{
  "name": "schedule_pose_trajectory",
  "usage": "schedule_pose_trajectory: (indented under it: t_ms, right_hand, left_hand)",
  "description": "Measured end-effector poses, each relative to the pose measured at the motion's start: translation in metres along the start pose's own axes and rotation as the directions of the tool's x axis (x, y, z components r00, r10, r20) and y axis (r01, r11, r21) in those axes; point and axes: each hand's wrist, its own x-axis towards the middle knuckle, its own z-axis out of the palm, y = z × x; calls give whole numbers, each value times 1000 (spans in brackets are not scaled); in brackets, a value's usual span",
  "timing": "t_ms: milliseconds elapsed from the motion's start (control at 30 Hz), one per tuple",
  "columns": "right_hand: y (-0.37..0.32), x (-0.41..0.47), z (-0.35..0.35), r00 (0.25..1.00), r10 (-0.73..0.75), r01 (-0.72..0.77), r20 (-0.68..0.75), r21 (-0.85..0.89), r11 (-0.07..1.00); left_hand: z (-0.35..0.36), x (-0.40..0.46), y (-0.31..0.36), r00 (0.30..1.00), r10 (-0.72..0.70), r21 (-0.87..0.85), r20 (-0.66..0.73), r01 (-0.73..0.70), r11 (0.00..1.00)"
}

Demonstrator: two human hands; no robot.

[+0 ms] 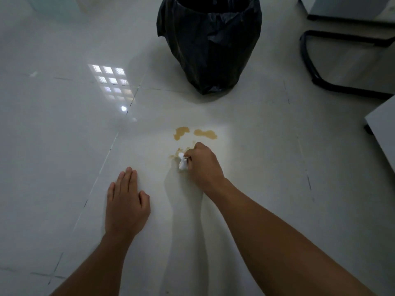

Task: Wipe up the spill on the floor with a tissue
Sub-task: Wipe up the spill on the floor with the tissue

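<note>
A brownish-yellow spill [181, 132] lies on the white tiled floor [64, 129] in several patches, with a second patch [205, 133] to its right and a smeared one nearer me. My right hand [203, 165] is shut on a crumpled white tissue [182, 162] and presses it onto the nearest smeared patch. My left hand [126, 202] rests flat on the floor to the left, fingers together, holding nothing.
A bin lined with a black bag [210, 43] stands just beyond the spill. A black chair base [320, 75] and pale furniture [382, 133] stand at the right.
</note>
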Motion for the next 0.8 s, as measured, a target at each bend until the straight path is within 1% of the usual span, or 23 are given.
schedule_pose_trajectory:
  t_ms: [67, 133, 233, 300, 400, 533, 700, 800]
  right_hand:
    - [14, 1, -17, 993, 48, -50, -106, -14, 999]
    - [36, 1, -35, 970, 144, -152, -193, -27, 988]
    - [69, -5, -52, 929, 284, -295, -236, -12, 955]
    - [80, -10, -50, 915, 329, -329, -235, 41, 943]
    - [80, -5, -37, 918, 321, -313, -235, 72, 947]
    - [78, 16, -34, 936, 305, -310, -176, 3, 951]
    - [80, 51, -39, 948, 266, -261, -172, 52, 964]
    - [79, 79, -41, 960, 257, -250, -113, 74, 965]
  left_hand:
    - [-2, 1, -1, 1000, -5, -20, -15, 5, 1000]
    - [-6, 4, 0, 1000, -10, -51, -29, 8, 999]
    - [-9, 13, 4, 998, 54, -84, -27, -56, 995]
    - [-8, 24, 8, 995, 94, -84, -21, -95, 992]
    - [-4, 42, 12, 997, 76, -141, -16, -78, 987]
    - [2, 63, 8, 996, 88, -144, -28, -91, 985]
    - [10, 71, 10, 999, 10, -179, -50, -19, 984]
    - [11, 71, 10, 997, 10, -192, -74, -24, 981]
